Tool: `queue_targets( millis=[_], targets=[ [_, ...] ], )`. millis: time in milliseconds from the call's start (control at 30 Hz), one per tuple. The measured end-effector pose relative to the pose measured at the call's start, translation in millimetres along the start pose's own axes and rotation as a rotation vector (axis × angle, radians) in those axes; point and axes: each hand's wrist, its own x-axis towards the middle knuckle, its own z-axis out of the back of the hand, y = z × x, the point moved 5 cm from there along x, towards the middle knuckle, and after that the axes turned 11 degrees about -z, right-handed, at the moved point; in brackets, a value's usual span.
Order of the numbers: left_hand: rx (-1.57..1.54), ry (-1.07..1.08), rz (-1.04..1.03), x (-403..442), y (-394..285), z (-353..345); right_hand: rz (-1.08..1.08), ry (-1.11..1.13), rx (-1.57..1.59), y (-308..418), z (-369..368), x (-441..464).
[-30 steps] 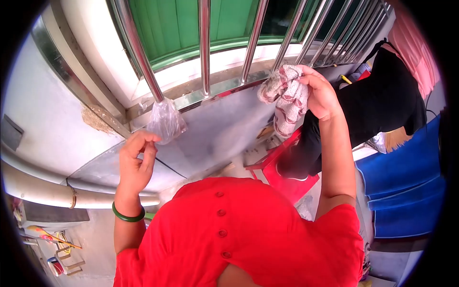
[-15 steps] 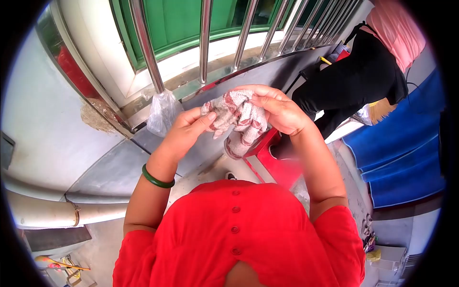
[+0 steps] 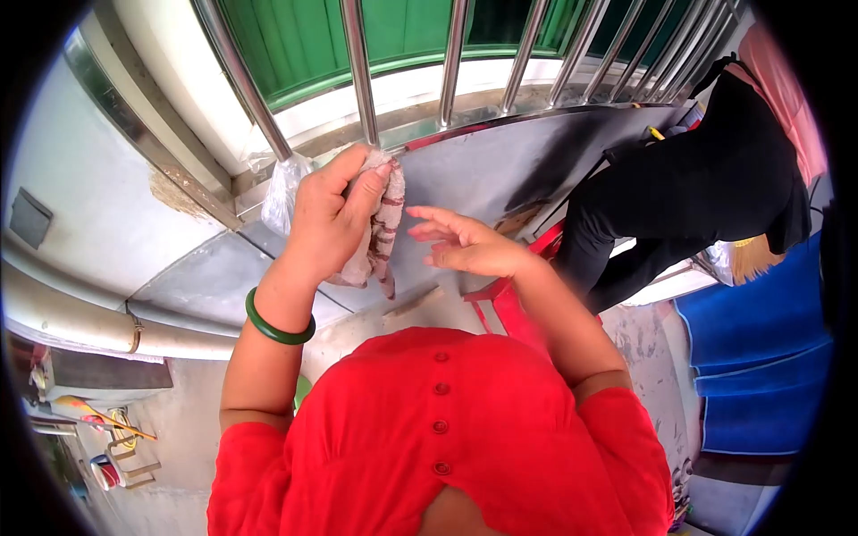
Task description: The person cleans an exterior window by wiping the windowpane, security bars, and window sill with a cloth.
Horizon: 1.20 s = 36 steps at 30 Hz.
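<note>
A pale cloth with dark red stripes (image 3: 386,219) hangs in folds from my left hand (image 3: 326,214). The thumb and fingers of that hand pinch its upper part, just in front of the metal window bars (image 3: 359,80). To the right of the cloth, apart from it, my right hand (image 3: 469,243) holds nothing; its fingers are spread and point toward the cloth. A green bangle (image 3: 277,326) circles my left wrist. Part of the cloth is hidden behind my left hand.
A clear plastic bag (image 3: 281,201) hangs by the bars at left. Below my right hand stands a red stool (image 3: 509,308). Another person in black trousers (image 3: 679,192) is close by at right, near a blue curtain (image 3: 760,348). A pipe (image 3: 98,313) runs along the left wall.
My right hand has let go of the cloth and opened. My left hand has moved up with the cloth, which now hangs down from it. The view has shifted slightly.
</note>
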Motion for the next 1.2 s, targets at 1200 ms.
queue_targets(
  millis=[1200],
  targets=[
    [-0.222,0.049,0.373,-51,8,-43,0.176,0.173,0.418,30,12,39]
  ],
)
